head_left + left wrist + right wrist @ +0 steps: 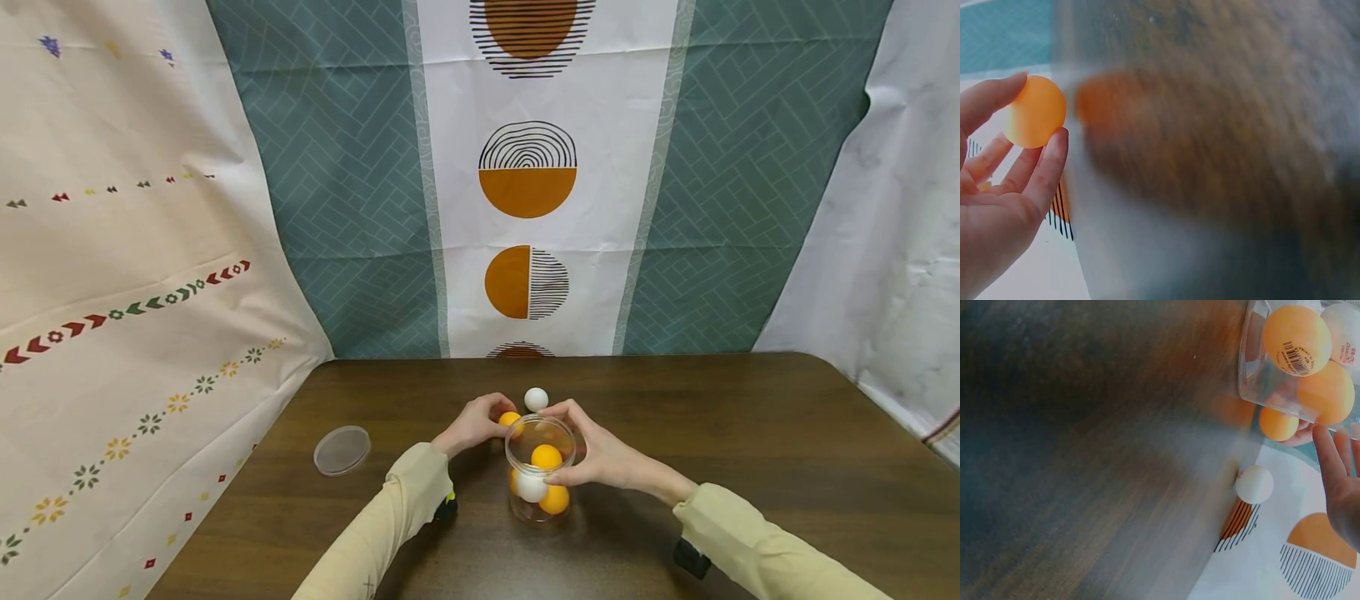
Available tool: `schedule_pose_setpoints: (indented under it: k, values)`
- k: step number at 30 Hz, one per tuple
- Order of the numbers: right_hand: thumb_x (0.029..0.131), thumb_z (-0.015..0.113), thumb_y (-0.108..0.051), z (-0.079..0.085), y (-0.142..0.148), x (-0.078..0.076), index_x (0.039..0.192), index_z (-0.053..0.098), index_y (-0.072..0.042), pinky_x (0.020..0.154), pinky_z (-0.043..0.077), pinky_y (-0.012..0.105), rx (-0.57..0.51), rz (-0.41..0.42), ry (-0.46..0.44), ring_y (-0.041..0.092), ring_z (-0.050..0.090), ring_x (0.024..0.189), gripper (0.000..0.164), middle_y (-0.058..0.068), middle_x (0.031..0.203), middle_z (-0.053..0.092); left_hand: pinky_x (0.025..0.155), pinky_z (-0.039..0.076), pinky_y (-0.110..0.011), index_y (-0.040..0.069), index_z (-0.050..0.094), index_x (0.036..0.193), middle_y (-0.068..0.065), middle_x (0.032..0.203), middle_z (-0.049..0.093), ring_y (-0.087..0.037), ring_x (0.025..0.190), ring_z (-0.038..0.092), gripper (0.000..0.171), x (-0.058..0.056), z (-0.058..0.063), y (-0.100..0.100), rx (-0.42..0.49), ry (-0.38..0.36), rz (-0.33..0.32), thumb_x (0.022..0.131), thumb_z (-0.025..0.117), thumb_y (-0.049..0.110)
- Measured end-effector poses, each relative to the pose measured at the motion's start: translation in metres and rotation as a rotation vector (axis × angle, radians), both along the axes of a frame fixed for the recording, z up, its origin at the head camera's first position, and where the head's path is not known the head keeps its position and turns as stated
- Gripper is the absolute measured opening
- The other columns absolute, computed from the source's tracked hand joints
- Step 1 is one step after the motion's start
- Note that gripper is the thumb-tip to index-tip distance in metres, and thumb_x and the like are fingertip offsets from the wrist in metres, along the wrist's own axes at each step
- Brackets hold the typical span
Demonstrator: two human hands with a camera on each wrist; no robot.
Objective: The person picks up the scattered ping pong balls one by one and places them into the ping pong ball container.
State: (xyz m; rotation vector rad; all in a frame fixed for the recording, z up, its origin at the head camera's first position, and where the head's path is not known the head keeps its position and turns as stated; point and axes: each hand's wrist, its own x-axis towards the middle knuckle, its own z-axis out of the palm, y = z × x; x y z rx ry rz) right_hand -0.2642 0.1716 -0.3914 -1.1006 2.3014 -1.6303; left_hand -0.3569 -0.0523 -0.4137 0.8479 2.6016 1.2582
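A clear plastic jar (pixel 537 520) stands upright on the table, holding several orange ping-pong balls (pixel 547 457) and a white one (pixel 532 487). My right hand (pixel 603 457) grips the jar near its rim from the right side, thumb in front and fingers behind. Left of and behind the jar, my left hand (pixel 477 423) pinches an orange ping-pong ball (pixel 1038 112) between thumb and fingertips. That ball is outside the jar, low over the table. A loose white ping-pong ball (pixel 536 399) lies behind the jar.
A round clear lid (pixel 342 451) lies flat at the left of the brown wooden table (pixel 712 417). Patterned cloth (pixel 360 208) hangs along the table's back edge, with more cloth on both sides.
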Motion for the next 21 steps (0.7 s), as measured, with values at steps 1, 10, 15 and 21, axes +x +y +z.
schedule_pose_setpoints:
  k: [1,10,15,21]
  values:
    - [0.075,0.074,-0.018,0.0,0.0,0.0,0.125,0.032,-0.012,0.08,0.044,0.04,0.001,0.0,0.0,0.033,0.038,0.109,0.066,0.012,0.126,0.037,0.078,0.045,-0.033,0.002,0.058,0.102,-0.008,0.097,0.058,-0.021,0.082,0.055,0.03,0.0,0.0,-0.001,0.0,0.005,0.0,0.076,0.072,0.009]
    - [0.075,0.074,-0.019,0.001,0.0,0.001,0.125,0.032,-0.012,0.079,0.044,0.042,0.008,-0.012,0.012,0.029,0.038,0.109,0.066,0.006,0.128,0.036,0.079,0.045,-0.034,0.002,0.057,0.103,-0.006,0.096,0.057,-0.023,0.085,0.055,0.031,0.004,0.009,-0.007,0.031,0.001,0.005,0.077,0.071,0.01]
    - [0.074,0.074,-0.02,0.0,-0.001,0.001,0.124,0.032,-0.013,0.079,0.043,0.044,0.011,-0.02,0.007,0.029,0.038,0.109,0.066,0.006,0.128,0.036,0.079,0.045,-0.034,0.002,0.057,0.104,-0.005,0.097,0.057,-0.023,0.087,0.055,0.033,0.007,0.015,-0.009,0.056,-0.008,0.001,0.077,0.072,0.012]
    - [0.074,0.074,-0.018,0.0,-0.001,0.001,0.123,0.033,-0.011,0.079,0.043,0.044,-0.004,-0.009,0.002,0.03,0.038,0.109,0.064,0.009,0.127,0.037,0.074,0.046,-0.031,0.001,0.057,0.105,-0.008,0.095,0.058,-0.022,0.082,0.055,0.034,0.009,0.022,-0.011,0.106,-0.024,-0.012,0.076,0.072,0.011]
